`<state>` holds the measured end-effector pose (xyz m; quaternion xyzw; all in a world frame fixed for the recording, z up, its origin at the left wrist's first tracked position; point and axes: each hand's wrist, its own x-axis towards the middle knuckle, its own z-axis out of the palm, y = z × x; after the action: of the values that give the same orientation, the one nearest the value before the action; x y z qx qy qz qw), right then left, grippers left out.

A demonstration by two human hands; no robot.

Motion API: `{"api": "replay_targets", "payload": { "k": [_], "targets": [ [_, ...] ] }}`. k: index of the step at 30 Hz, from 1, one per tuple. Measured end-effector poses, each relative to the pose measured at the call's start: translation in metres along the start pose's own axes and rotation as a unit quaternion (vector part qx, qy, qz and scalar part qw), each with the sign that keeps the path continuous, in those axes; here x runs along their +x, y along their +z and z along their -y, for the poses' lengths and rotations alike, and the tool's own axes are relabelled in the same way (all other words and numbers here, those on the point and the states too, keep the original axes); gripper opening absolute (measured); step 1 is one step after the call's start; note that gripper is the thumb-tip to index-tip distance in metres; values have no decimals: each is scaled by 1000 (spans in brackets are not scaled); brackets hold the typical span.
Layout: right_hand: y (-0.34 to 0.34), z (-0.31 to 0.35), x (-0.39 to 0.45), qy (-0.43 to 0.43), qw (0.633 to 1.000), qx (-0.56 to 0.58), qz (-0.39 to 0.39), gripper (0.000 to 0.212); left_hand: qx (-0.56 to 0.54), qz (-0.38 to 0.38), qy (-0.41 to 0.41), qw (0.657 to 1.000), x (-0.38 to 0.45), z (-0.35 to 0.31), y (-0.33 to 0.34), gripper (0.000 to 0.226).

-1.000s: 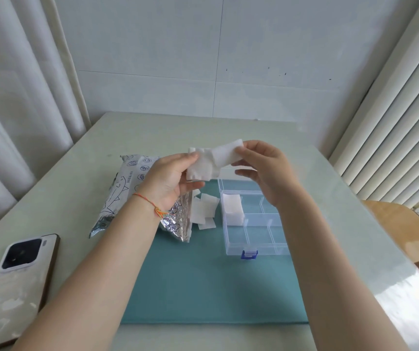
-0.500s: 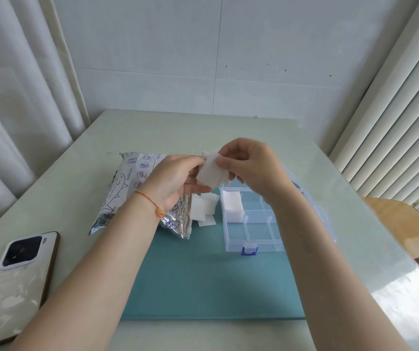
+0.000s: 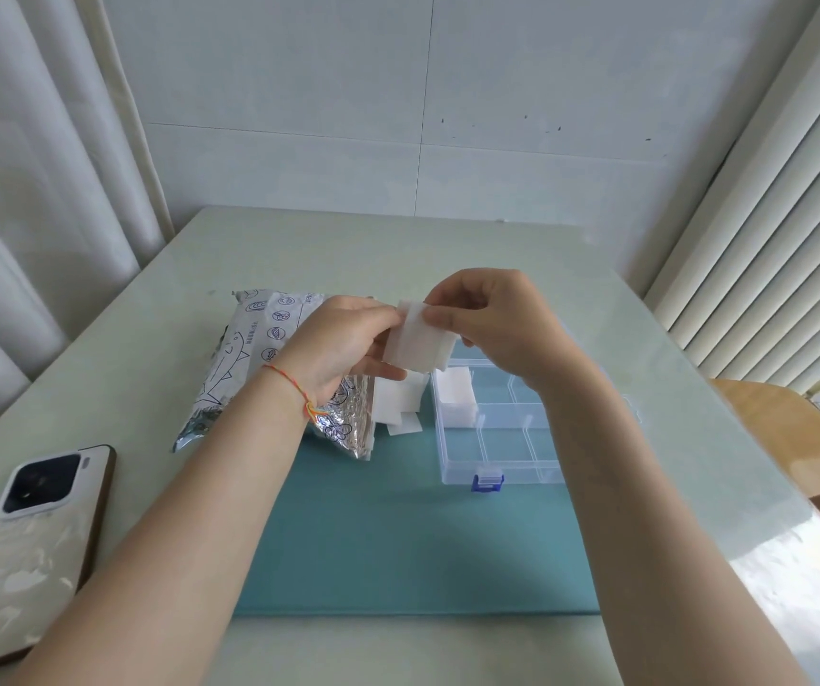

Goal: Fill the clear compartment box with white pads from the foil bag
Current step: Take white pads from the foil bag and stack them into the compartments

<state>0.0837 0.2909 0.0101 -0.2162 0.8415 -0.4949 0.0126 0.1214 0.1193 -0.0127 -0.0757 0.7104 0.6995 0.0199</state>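
Pale tiled wall fills the top of the frame, with curtains [image 3: 26,200] hanging at the left and a ribbed radiator [image 3: 764,250] at the right. Below them a light green table [image 3: 398,250] runs down to the bottom edge, and a teal mat [image 3: 398,537] lies across its middle.

Left of centre, a foil bag [image 3: 249,358] with printed drawings lies partly on the mat, its shiny open end toward the lower centre. At the lower left of the frame a phone [image 3: 26,552] lies camera side up.

Right of centre on the mat sits the clear compartment box [image 3: 497,438], lid open, a blue latch [image 3: 487,482] on its near edge. Its upper left compartment holds a stack of white pads [image 3: 455,396]; the other compartments in view show only the mat through them. A few loose pads [image 3: 398,403] lie between the bag's mouth and the box.

Above them, in the centre of the frame, both hands hold one folded pad [image 3: 415,339] in the air. The left hand [image 3: 343,344], with an orange string [image 3: 299,391] at the wrist, pinches its left edge; the right hand [image 3: 492,324] pinches its upper right part between thumb and fingers.
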Motion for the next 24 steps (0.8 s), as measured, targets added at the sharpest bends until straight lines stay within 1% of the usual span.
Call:
{"api": "replay_targets", "payload": {
  "k": [9,13,17,21,24],
  "targets": [
    [4,-1,1,-13,1000,-6,-15,1,-49,18,-20,998,-2,-3,1,18],
    [6,-3,2,-18,999,-20,-24,2,-61,26,-22,998,-1,-2,1,21],
    [8,-5,3,-21,999,-35,-36,4,-19,49,19,998,-3,1,1,19],
    [10,-5,3,0,998,-23,-62,9,-25,16,29,999,-1,4,2,15],
    [10,-6,5,29,997,-5,-73,9,-58,-16,23,998,1,2,1,15]
  ]
}}
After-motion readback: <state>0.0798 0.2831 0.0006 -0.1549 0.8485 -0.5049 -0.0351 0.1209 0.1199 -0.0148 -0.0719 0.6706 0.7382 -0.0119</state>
